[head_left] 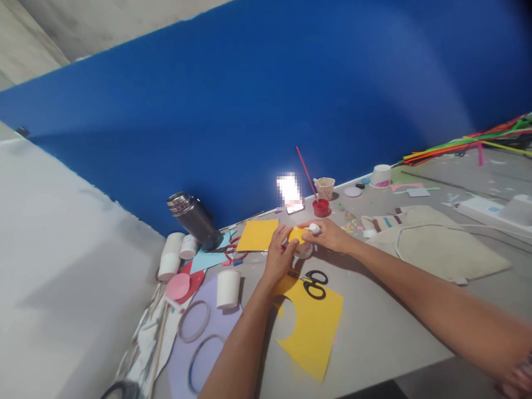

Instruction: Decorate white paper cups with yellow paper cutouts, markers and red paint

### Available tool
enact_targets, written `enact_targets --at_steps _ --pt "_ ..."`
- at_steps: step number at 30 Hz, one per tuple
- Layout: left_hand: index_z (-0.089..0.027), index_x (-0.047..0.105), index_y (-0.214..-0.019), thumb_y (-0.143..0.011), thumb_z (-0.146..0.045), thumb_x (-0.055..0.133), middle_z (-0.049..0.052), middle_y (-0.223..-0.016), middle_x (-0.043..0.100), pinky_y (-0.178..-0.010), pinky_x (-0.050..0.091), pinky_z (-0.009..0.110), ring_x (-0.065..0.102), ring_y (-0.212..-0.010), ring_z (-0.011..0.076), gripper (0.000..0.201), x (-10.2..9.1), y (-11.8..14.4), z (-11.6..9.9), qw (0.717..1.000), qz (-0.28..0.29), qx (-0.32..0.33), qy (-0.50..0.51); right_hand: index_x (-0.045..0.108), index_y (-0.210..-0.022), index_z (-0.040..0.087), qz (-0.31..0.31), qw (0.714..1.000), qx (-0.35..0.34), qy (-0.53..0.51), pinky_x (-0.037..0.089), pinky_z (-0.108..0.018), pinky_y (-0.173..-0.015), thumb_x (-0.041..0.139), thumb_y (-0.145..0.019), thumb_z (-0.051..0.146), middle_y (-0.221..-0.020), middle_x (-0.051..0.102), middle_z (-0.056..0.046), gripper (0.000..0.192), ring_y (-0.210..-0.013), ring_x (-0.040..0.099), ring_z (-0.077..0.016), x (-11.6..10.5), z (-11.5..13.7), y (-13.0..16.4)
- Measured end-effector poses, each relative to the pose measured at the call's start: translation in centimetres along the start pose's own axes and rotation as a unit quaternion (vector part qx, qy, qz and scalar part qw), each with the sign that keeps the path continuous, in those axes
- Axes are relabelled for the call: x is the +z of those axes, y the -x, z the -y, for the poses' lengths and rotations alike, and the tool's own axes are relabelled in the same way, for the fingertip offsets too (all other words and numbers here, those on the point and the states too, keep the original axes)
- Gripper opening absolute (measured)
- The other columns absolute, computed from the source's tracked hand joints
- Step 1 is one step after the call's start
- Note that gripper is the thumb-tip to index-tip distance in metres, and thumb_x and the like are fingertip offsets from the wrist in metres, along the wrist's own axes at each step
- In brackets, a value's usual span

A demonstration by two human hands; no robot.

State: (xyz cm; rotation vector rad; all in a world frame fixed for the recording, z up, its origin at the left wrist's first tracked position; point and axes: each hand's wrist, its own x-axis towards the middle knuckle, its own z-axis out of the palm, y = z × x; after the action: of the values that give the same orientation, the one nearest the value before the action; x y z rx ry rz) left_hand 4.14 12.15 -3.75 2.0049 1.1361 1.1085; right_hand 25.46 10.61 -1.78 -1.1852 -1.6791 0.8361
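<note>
L hand [279,256] + R hand [328,235]: both pinch a small yellow paper piece [297,235] betw. them; R also grips white glue bottle [315,228]. Scissors [315,285] just below hands, on cut yellow sheet [311,332]. Step: prob. gluing; nxt needs steady squeeze.

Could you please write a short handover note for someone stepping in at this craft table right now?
Left hand: steadies a small yellow paper piece over a paper cup.
Right hand: holds a white glue bottle, tip at the piece.
Nearby: scissors lie on the yellow sheet, which already has a round cut-out; a second yellow sheet lies behind.
Done: cutting, apparently.
Left: likely gluing the piece; whether glue is on yet cannot be told.
</note>
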Motion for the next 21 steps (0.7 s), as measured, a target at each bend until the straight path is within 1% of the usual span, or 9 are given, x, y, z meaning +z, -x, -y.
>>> enact_targets --at_steps 4,6,9,10,13,18,21 --pt "-0.027 0.070 -0.133 -0.096 -0.034 0.066 0.013 -0.157 0.054 -0.097 0.061 0.042 0.048 -0.149 0.0313 0.038 -0.1 0.2 0.3 1.000 0.006 -0.001 0.005 0.081 -0.117 0.017 0.004 1.000 -0.002 0.006 0.056 -0.034 -0.078 0.073 -0.083 0.046 -0.095 0.081 -0.006 0.045 -0.083 0.072 -0.0244 0.0 -0.2 0.0" --pt "-0.027 0.068 -0.137 -0.093 -0.032 0.071 0.014 -0.160 0.049 -0.096 0.061 0.043 0.047 -0.149 0.0328 0.045 -0.3 0.3 0.4 1.000 0.008 0.003 0.004 0.081 -0.117 0.017 0.005 1.000 -0.004 0.008 0.057 -0.034 -0.080 0.073 -0.083 0.044 -0.099 0.082 -0.006 0.044 -0.087 0.073 -0.0253 -0.1 -0.1 0.1" --pt "-0.027 0.063 -0.142 -0.083 -0.028 0.080 0.014 -0.162 0.046 -0.103 0.058 0.049 0.044 -0.151 0.0341 0.061 -0.6 0.3 0.4 0.999 0.005 0.040 -0.022 0.079 -0.120 0.018 0.004 1.000 -0.008 0.008 0.057 -0.034 -0.085 0.072 -0.084 0.043 -0.107 0.082 -0.007 0.044 -0.094 0.074 -0.0264 -0.1 0.0 0.1" --pt "-0.028 0.062 -0.142 -0.082 -0.027 0.081 0.013 -0.162 0.047 -0.106 0.056 0.051 0.044 -0.151 0.0338 0.062 -0.7 0.3 0.4 0.998 0.002 0.057 -0.032 0.079 -0.121 0.018 0.004 1.000 -0.009 0.009 0.057 -0.035 -0.086 0.072 -0.084 0.042 -0.108 0.082 -0.007 0.045 -0.095 0.074 -0.0267 -0.1 0.0 0.2" --pt "-0.030 0.065 -0.137 -0.083 -0.023 0.077 0.012 -0.158 0.052 -0.110 0.053 0.053 0.048 -0.147 0.0317 0.056 -0.8 0.3 0.2 0.995 -0.009 0.089 -0.045 0.079 -0.120 0.016 0.005 1.000 -0.008 0.012 0.057 -0.035 -0.085 0.072 -0.085 0.043 -0.105 0.082 -0.007 0.044 -0.093 0.074 -0.0271 -0.1 0.1 0.2" --pt "-0.028 0.068 -0.129 -0.084 -0.015 0.071 0.011 -0.146 0.060 -0.106 0.055 0.049 0.057 -0.137 0.0290 0.046 -0.5 0.3 -0.3 0.992 -0.034 0.112 -0.055 0.080 -0.119 0.014 0.010 1.000 -0.007 0.015 0.057 -0.035 -0.080 0.071 -0.085 0.046 -0.094 0.081 -0.006 0.048 -0.083 0.072 -0.0248 -0.1 0.4 0.2" --pt "-0.024 0.066 -0.118 -0.083 -0.013 0.072 0.011 -0.130 0.063 -0.102 0.056 0.045 0.061 -0.125 0.0268 0.037 -0.4 0.5 -1.0 0.985 -0.061 0.145 -0.072 0.080 -0.118 0.014 0.011 1.000 -0.008 0.017 0.056 -0.035 -0.078 0.072 -0.084 0.049 -0.092 0.081 -0.006 0.049 -0.080 0.071 -0.0238 -0.1 0.6 0.2"
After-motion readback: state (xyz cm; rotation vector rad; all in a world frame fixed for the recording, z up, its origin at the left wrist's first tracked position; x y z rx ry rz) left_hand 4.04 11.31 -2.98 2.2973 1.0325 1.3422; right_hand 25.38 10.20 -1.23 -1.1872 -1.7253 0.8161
